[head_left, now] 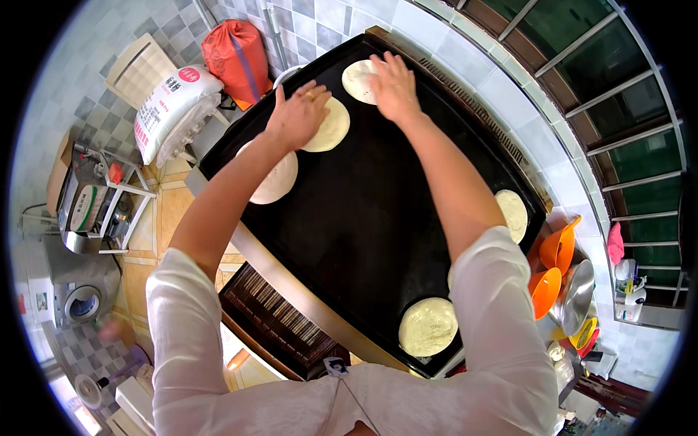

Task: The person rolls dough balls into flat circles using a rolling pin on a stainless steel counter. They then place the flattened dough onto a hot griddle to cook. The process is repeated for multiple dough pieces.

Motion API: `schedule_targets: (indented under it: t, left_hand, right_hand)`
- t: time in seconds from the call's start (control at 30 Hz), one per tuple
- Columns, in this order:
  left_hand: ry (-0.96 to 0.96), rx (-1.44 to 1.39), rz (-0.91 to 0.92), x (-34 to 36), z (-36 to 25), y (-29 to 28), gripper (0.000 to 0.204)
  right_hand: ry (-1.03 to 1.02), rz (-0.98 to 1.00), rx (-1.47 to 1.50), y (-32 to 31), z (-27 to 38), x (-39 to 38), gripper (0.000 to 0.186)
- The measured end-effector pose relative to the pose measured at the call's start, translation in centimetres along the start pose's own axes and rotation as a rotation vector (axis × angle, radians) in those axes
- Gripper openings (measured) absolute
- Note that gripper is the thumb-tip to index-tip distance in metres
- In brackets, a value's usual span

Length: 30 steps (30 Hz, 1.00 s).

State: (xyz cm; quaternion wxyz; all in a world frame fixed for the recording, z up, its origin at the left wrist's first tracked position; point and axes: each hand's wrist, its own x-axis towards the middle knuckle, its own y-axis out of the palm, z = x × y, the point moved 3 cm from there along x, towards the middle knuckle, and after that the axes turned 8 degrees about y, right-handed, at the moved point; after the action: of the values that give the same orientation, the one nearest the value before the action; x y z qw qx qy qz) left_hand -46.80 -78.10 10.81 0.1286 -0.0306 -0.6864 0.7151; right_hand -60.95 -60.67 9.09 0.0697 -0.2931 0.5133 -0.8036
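Note:
A large black griddle point(349, 218) holds several flat pale dough rounds. My left hand point(298, 112) rests on or just above the upper-middle round point(331, 131), fingers apart; contact is hard to judge. My right hand point(392, 87) is spread over the right side of the round at the far edge point(355, 80), partly hiding it. Neither hand grips anything. Another round point(276, 178) lies at the left under my left forearm, one point(511, 211) at the right edge, and one point(427, 327) at the near right corner. A further round is mostly hidden by my right arm.
A white sack point(171, 116) and red bag point(233, 62) sit at back left. A metal rack point(127, 203) and washing machine point(80, 291) stand left. Orange bowls point(556, 247) and a steel bowl point(574, 294) are right, below a barred window point(625, 152). A grated tray point(269, 320) is low in front.

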Motion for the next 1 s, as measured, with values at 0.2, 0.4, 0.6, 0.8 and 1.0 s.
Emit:
schedule_targets:
  t: [0.2,0.4,0.6,0.8,1.0]
  left_hand:
    - [0.037,-0.085,-0.218,8.6,-0.2,2.0,0.037]
    - [0.023,-0.108,-0.016,10.8,-0.3,3.1,0.043]
    - [0.009,-0.143,0.008,11.6,-0.1,2.9,0.046]
    - [-0.019,-0.085,0.076,11.6,-0.2,3.0,0.049]
    - [-0.032,-0.135,-0.055,10.8,1.0,1.1,0.038]
  right_hand:
    - [-0.141,0.366,-0.243,-3.7,-3.8,-2.6,0.045]
    - [0.020,0.425,-0.066,-4.2,-3.6,-3.0,0.055]
    - [-0.031,0.313,-0.109,-3.6,-4.7,-1.7,0.051]
    - [0.054,0.453,-0.025,-3.2,-4.6,-1.4,0.053]
    - [-0.079,0.356,-0.049,-4.2,-5.3,-3.8,0.055]
